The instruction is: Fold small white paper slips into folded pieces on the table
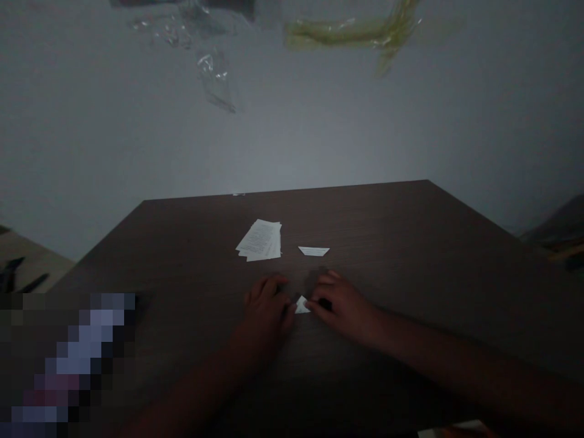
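Note:
Both hands rest on a dark wooden table (410, 243) in dim light. My left hand (267, 310) and my right hand (342, 304) meet over a small white folded paper piece (302, 305), fingers curled and pinching its left and right edges. Only a small triangle of the paper shows between the fingers. Just beyond the hands lies a folded white paper shape (314, 250), flat and boat-like. To its left sits a small stack of printed paper slips (260, 241).
A pale wall rises behind the table, with clear plastic wrap (214, 79) and a yellowish plastic bag (356, 30) near the top. A blurred patch (68, 359) covers the table's near left. A white edge of something (451, 429) shows at the bottom right.

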`<state>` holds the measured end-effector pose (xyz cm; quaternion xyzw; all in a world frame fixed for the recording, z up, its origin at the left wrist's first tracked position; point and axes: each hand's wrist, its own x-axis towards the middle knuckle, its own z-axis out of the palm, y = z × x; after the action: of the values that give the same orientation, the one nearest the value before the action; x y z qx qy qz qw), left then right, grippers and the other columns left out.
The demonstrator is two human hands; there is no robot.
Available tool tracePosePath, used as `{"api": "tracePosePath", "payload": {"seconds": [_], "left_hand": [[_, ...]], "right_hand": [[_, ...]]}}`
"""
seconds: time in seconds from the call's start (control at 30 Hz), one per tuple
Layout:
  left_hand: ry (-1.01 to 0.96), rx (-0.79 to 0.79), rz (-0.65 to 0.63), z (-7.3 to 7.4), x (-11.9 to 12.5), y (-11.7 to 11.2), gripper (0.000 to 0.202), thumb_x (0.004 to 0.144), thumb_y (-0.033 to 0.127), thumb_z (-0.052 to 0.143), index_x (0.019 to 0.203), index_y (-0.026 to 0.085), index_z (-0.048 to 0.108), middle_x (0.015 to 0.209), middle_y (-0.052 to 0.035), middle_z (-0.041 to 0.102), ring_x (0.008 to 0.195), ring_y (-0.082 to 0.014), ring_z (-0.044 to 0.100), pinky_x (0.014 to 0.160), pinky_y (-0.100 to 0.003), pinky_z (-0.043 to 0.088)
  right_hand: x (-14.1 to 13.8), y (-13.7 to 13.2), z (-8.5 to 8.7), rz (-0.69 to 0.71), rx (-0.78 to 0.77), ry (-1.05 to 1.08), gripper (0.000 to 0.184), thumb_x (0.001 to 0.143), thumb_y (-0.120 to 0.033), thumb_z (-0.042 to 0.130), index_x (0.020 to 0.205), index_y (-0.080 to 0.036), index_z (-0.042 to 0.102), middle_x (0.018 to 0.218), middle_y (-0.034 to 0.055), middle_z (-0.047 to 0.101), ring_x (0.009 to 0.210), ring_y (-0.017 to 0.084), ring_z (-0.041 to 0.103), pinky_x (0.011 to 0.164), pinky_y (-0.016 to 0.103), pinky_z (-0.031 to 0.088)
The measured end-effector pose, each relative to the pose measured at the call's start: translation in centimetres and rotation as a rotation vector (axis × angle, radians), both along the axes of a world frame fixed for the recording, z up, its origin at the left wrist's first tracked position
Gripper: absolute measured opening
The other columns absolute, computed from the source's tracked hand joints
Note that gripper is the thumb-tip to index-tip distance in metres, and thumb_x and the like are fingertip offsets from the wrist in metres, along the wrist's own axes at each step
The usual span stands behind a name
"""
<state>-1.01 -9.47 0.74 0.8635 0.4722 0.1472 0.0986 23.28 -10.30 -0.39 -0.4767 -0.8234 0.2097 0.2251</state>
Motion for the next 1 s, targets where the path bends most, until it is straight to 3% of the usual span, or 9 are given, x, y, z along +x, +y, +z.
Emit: {"api": "tracePosePath", "payload": {"seconds": [0.2, 0.53, 1.0], "left_hand": [[0.009, 0.081, 0.023, -1.8, 0.1, 0.1, 0.016, 0.108, 0.011, 0.074, 0.096, 0.021, 0.080, 0.152, -0.0133, 0.078, 0.145, -0.0387, 0.068, 0.117, -0.058, 0.063], [0.013, 0.052, 0.032, -1.5, 0.5, -0.1, 0.018, 0.108, 0.013, 0.073, 0.092, 0.019, 0.079, 0.153, -0.0154, 0.077, 0.148, -0.0423, 0.067, 0.118, -0.065, 0.063], [0.016, 0.051, 0.022, -1.3, 0.7, -0.1, 0.017, 0.111, 0.013, 0.071, 0.098, 0.022, 0.080, 0.146, -0.0154, 0.077, 0.143, -0.0431, 0.069, 0.118, -0.063, 0.061]], "right_hand": [[-0.7, -0.3, -0.5, -0.074, 0.020, -0.009, 0.025, 0.113, -0.027, 0.082, 0.091, -0.021, 0.073, 0.101, 0.0065, 0.072, 0.106, 0.028, 0.068, 0.108, 0.051, 0.054], [-0.9, -0.3, -0.4, -0.104, 0.027, -0.063, 0.026, 0.112, -0.023, 0.079, 0.088, -0.021, 0.070, 0.101, 0.0077, 0.070, 0.106, 0.030, 0.064, 0.101, 0.049, 0.054], [-1.1, -0.5, 0.5, -0.088, 0.016, -0.154, 0.020, 0.114, -0.020, 0.074, 0.094, -0.020, 0.075, 0.105, 0.0103, 0.070, 0.111, 0.032, 0.065, 0.105, 0.051, 0.057]]}}
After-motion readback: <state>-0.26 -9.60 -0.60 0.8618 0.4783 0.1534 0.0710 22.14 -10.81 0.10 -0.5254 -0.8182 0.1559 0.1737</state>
